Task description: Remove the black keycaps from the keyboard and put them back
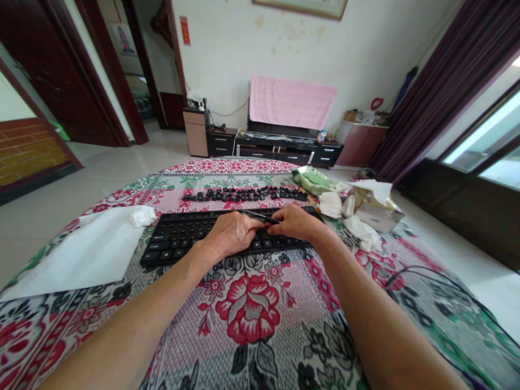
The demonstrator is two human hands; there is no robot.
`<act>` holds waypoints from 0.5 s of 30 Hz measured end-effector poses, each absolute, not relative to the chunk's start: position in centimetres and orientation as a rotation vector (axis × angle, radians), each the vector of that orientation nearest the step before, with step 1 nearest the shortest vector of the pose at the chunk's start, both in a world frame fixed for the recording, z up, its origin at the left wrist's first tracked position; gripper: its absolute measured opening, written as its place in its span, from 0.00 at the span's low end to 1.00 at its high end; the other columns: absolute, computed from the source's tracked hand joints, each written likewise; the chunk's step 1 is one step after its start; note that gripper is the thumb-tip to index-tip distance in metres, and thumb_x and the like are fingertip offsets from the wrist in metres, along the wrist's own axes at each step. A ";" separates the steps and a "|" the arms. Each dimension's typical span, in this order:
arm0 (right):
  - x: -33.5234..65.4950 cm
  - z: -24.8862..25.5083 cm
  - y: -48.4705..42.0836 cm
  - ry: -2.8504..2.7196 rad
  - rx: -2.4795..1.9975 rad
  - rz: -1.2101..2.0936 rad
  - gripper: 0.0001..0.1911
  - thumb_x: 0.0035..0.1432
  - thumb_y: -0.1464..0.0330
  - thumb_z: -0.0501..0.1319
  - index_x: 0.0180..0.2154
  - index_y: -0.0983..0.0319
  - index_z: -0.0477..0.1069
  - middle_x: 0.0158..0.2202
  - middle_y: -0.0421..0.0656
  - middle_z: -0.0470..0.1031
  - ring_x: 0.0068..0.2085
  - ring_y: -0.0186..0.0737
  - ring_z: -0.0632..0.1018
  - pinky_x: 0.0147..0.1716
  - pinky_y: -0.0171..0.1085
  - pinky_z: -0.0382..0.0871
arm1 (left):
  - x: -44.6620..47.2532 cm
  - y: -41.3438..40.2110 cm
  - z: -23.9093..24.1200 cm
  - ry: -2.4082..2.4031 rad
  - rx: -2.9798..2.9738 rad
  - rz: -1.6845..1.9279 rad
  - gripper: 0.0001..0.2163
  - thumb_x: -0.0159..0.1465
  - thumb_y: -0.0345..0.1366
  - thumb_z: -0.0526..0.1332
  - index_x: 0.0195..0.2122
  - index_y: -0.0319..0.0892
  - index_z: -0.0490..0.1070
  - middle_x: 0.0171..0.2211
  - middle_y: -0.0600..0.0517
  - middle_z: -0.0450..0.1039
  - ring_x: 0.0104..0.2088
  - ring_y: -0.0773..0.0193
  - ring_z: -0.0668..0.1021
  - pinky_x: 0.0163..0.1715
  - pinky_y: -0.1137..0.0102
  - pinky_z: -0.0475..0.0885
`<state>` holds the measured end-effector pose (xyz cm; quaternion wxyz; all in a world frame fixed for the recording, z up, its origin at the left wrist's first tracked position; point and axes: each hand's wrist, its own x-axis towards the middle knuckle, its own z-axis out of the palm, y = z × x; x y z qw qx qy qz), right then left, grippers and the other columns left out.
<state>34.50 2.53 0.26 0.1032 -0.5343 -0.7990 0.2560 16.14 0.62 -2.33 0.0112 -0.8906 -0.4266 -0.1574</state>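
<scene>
Two bare hands are meeting over a black keyboard [179, 230], which is lying on a flowered tablecloth [252, 309] in front of the person. Beyond its far edge, many small black keycaps [247, 194] are lying in a long, loose band. To its left, a white sheet [87, 252] is spreading over the cloth with a crumpled tissue [142, 216] near its far corner. By the right end, wadded tissues [363, 233], a green packet [314, 181] and an opened box [376, 211] are crowding together; a dark cable [442, 279] is curving nearer the table's right side. Farther off, a pink towel [290, 102] is draping over a screen.

The right hand [294, 221] is grasping a slim dark-and-silver tool [260, 217], its fingers closing around one end. The left hand [231, 233] is bending its fingers down at the keyboard; whether it is pinching anything cannot be told. Both hands are hiding the keyboard's middle, and the tool's tip is hard to make out.

Pale legends are showing on the near-left keys, too small to read, as is any writing on a red paper strip [184, 30] on the wall.
</scene>
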 end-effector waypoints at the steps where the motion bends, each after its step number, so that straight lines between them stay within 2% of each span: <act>1: 34.3 0.3 2.5 -2.376 -1.580 0.718 0.13 0.36 0.63 0.56 0.25 0.65 0.72 0.14 0.36 0.60 0.17 0.27 0.58 0.16 0.30 0.48 | 16.1 0.6 -2.3 -1.325 -2.779 -0.485 0.15 0.56 0.36 0.46 0.42 0.55 0.63 0.34 0.55 0.71 0.32 0.67 0.72 0.30 0.70 0.64; 5: 33.8 0.6 2.3 -2.401 -1.615 0.608 0.12 0.36 0.64 0.56 0.24 0.64 0.72 0.13 0.36 0.60 0.17 0.27 0.59 0.15 0.30 0.48 | 16.3 0.4 -2.2 -1.330 -2.785 -0.504 0.14 0.57 0.39 0.45 0.43 0.55 0.63 0.33 0.55 0.71 0.32 0.66 0.72 0.30 0.71 0.64; 15: 34.4 -0.2 2.8 -2.394 -1.582 0.660 0.13 0.37 0.62 0.55 0.23 0.64 0.71 0.14 0.36 0.60 0.18 0.28 0.60 0.16 0.30 0.50 | 17.7 0.5 -2.0 -1.534 -2.722 -0.538 0.14 0.55 0.43 0.46 0.40 0.55 0.65 0.31 0.54 0.72 0.31 0.64 0.72 0.28 0.70 0.64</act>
